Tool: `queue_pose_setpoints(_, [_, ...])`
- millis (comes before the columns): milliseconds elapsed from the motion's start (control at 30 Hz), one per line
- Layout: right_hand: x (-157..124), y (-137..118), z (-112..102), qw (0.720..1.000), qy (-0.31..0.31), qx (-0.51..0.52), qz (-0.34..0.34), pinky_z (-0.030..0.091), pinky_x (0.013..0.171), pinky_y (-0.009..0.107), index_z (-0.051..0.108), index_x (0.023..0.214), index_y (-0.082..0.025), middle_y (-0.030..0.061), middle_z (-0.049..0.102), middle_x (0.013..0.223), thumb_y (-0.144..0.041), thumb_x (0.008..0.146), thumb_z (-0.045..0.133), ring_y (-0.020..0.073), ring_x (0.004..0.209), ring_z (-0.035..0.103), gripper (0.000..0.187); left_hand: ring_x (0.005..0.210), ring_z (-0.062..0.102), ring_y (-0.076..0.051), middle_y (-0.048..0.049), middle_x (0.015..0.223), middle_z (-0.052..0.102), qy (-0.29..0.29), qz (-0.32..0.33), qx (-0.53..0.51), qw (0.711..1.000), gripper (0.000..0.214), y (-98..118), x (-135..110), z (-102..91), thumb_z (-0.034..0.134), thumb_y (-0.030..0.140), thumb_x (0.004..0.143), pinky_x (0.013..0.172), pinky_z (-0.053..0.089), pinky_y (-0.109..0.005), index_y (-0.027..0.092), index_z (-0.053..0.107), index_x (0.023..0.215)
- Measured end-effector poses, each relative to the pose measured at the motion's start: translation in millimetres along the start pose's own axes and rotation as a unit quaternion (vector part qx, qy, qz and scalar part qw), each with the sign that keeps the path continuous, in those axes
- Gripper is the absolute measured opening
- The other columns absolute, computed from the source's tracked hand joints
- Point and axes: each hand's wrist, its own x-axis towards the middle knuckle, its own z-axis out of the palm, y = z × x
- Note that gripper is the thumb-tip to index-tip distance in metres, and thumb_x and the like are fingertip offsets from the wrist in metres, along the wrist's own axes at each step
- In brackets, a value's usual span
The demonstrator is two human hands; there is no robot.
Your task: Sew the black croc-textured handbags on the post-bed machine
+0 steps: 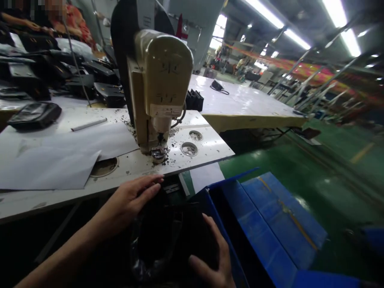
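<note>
A black handbag is low in front of me, just below the edge of the sewing table; its dark outline blends into the shadow. A curved handle with a shiny, plastic-like wrap loops over it. My left hand is closed over the bag's upper left part, fingertips close to the table edge. On the bag's right side, my right hand grips with thumb and fingers curled. Beyond the hands stands a beige industrial sewing machine, its presser foot above the work surface.
White paper sheets and a pen-like stick lie on the table, with black scraps around the machine. A blue box stands at my right. Black bags are piled at left, near people. A long white table extends behind.
</note>
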Motion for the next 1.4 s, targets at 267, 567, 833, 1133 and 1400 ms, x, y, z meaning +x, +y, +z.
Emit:
queue_pose_setpoints(267, [-4.5, 6.4, -8.7, 0.983, 0.053, 0.128, 0.124, 0.035, 0.124, 0.058, 0.054, 0.147, -0.030, 0.0082, 0.054, 0.156, -0.051, 0.067, 0.088, 0.0403, 0.148, 0.043, 0.090, 0.132, 0.060, -0.036, -0.0077, 0.137, 0.071, 0.071, -0.193, -0.111, 0.972, 0.071, -80.3, -44.0, 11.9, 0.069, 0.074, 0.077, 0.121, 0.038, -0.049, 0.029, 0.069, 0.132])
queue_pose_setpoints(567, [0.0, 7.1, -13.3, 0.975, 0.039, 0.154, 0.152, 0.037, 0.122, 0.060, 0.050, 0.147, -0.029, 0.0107, 0.056, 0.154, -0.052, 0.065, 0.090, 0.0414, 0.145, 0.047, 0.094, 0.134, 0.059, -0.037, -0.0076, 0.138, 0.070, 0.039, -0.256, -0.175, 0.950, 0.070, -103.8, -64.3, 41.5, 0.068, 0.074, 0.080, 0.126, 0.031, -0.050, 0.027, 0.072, 0.132])
queue_pose_setpoints(833, [2.1, -1.7, -5.4, 0.997, 0.002, -0.022, 0.076, 0.026, 0.129, 0.057, 0.046, 0.152, -0.031, 0.0082, 0.045, 0.161, -0.047, 0.072, 0.085, 0.0388, 0.151, 0.037, 0.091, 0.141, 0.053, -0.038, -0.0086, 0.146, 0.065, 0.048, -0.264, -0.232, 0.935, 0.070, -116.8, -58.4, 67.7, 0.074, 0.066, 0.081, 0.127, 0.030, -0.054, 0.024, 0.067, 0.137])
queue_pose_setpoints(1133, [14.1, -14.6, -7.9, 0.992, -0.122, -0.008, 0.043, 0.029, 0.128, 0.050, 0.036, 0.160, -0.030, 0.0062, 0.037, 0.165, -0.076, 0.080, 0.066, 0.0380, 0.154, 0.031, 0.096, 0.130, 0.065, -0.029, -0.0092, 0.134, 0.073, 0.108, -0.312, -0.393, 0.858, 0.071, -139.6, -61.1, 73.3, 0.087, 0.047, 0.076, 0.109, 0.053, -0.035, 0.022, 0.065, 0.138])
queue_pose_setpoints(1400, [36.8, -37.2, 8.0, 0.980, -0.108, 0.074, 0.148, 0.051, 0.095, 0.037, 0.074, 0.122, -0.025, 0.0062, 0.072, 0.115, -0.052, 0.101, 0.056, 0.0258, 0.106, 0.066, 0.039, 0.093, 0.079, -0.025, -0.0089, 0.112, 0.081, 0.086, -0.361, -0.399, 0.838, 0.069, -132.1, -66.2, 73.9, 0.092, 0.047, 0.069, 0.081, 0.063, -0.029, 0.019, 0.072, 0.129])
